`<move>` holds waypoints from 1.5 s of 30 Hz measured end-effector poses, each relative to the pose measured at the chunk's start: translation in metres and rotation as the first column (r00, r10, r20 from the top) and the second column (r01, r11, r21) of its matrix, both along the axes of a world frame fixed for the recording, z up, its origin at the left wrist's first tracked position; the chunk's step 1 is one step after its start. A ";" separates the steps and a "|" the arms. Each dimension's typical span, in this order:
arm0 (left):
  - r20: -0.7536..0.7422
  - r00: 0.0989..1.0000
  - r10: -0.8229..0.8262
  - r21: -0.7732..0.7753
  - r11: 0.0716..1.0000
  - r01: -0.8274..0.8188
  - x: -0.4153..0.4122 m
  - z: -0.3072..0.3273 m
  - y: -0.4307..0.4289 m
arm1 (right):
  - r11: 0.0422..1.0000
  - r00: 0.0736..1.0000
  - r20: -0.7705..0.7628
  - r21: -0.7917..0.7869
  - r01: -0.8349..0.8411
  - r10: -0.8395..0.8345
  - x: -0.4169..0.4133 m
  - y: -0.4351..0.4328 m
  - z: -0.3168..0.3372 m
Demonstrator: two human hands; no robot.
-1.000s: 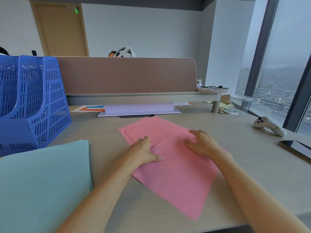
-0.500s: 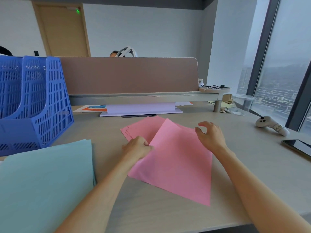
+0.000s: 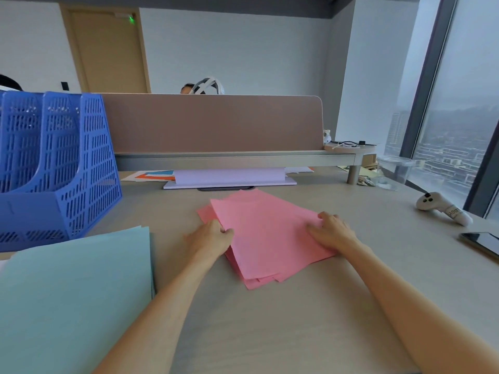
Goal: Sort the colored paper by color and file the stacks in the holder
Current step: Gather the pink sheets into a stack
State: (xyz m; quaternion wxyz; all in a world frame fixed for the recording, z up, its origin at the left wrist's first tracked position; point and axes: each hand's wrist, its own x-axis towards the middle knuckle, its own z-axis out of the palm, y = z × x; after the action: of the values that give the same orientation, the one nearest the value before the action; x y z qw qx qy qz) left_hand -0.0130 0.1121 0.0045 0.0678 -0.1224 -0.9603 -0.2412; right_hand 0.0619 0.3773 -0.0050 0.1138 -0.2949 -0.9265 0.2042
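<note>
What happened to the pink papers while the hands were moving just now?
The loose top sheet swung round and slid away from the person onto the pink stack, so the sheets now nearly line up. The left hand moved to the stack's left edge and holds it; the right hand came down to rest on the right side. The green papers and blue holder stayed put.

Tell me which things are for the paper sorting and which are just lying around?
For the job: pink paper stack, left hand and right hand on it; pale green paper stack; blue holder.
Just lying around: white controller; phone; clear tub.
</note>
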 end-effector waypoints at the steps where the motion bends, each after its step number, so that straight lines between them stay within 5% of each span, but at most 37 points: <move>1: -0.067 0.997 0.033 -0.047 0.998 -0.037 -0.001 0.000 -0.001 | 0.999 0.999 0.052 0.042 -0.006 0.004 -0.004 0.001 0.002; 7: 0.009 1.000 -0.025 -0.233 0.972 0.027 -0.006 -0.005 -0.002 | 0.970 0.986 0.156 0.221 -0.100 0.066 -0.016 0.002 0.000; 14: 0.080 0.990 -0.118 -0.198 0.971 0.132 -0.007 -0.009 0.001 | 0.975 0.989 0.068 0.173 -0.142 0.132 -0.011 -0.011 0.012; 17: 0.117 0.981 -0.156 -0.096 0.981 0.167 -0.008 -0.008 0.001 | 0.993 0.994 0.045 0.056 -0.106 0.104 -0.011 -0.014 0.013; 20: 0.141 0.970 -0.197 0.004 0.980 0.198 -0.006 -0.006 0.002 | 0.986 0.986 0.128 0.116 -0.118 0.103 -0.015 -0.018 0.009; 23: 0.197 0.941 -0.276 0.235 0.945 0.228 -0.006 -0.004 0.005 | 0.992 0.988 0.086 0.012 -0.127 0.125 -0.021 -0.022 0.011; 27: 0.257 0.911 -0.321 0.545 0.827 0.138 -0.008 0.001 0.007 | 0.995 0.991 0.092 -0.026 -0.099 0.101 -0.025 -0.025 0.017; 33: 0.341 0.878 -0.336 0.799 0.595 -0.082 -0.008 0.010 0.007 | 0.992 0.994 0.037 -0.083 -0.100 0.103 -0.026 -0.027 0.017; 40: 0.389 0.832 -0.395 0.880 0.426 -0.209 -0.010 0.013 0.000 | 0.855 0.986 -0.164 -0.510 -0.090 0.005 -0.022 -0.028 0.026; 45: 0.389 0.823 -0.413 0.874 0.449 -0.187 -0.013 0.010 -0.002 | 0.870 0.992 -0.104 -0.481 -0.110 0.068 -0.016 -0.017 0.032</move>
State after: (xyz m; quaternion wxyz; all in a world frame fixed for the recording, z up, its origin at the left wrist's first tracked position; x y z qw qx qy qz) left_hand -0.0257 0.1101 0.0149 -0.1763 -0.0612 -0.6546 -0.7326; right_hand 0.0456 0.3604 0.0267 0.0654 -0.2623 -0.8524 0.4476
